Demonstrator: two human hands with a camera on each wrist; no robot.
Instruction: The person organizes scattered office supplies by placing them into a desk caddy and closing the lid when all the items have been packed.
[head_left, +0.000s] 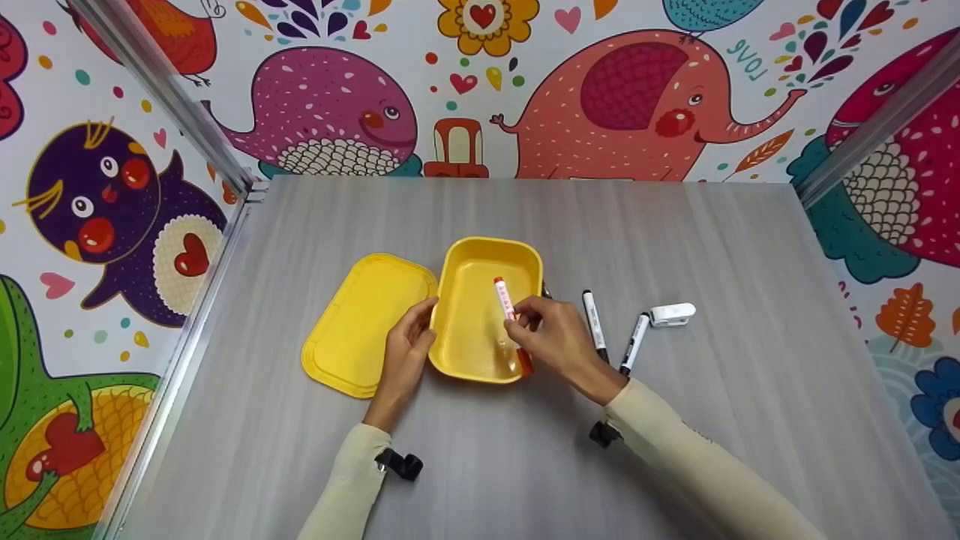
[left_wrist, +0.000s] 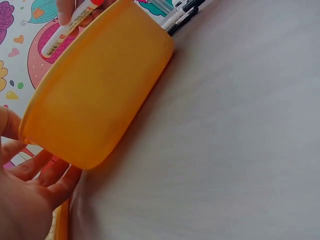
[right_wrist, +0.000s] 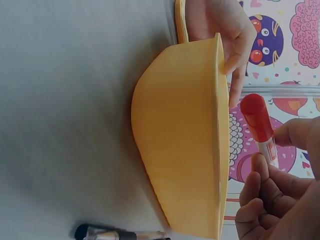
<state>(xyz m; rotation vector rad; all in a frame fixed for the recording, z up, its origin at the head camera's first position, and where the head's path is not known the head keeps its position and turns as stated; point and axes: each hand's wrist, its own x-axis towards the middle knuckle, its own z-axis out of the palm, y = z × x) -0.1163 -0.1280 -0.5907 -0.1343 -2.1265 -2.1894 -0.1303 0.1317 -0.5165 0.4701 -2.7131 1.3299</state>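
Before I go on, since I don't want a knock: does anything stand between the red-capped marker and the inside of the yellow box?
Perhaps the rim of the yellow box: in the head view, the marker's red cap overlaps its near right corner. Otherwise nothing visible does; the lid lies beside the box.

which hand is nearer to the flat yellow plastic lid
Left. The left hand is at the edge of the lid, holding the yellow plastic box; the right hand, farther away across the box, pinches a red-capped white marker.
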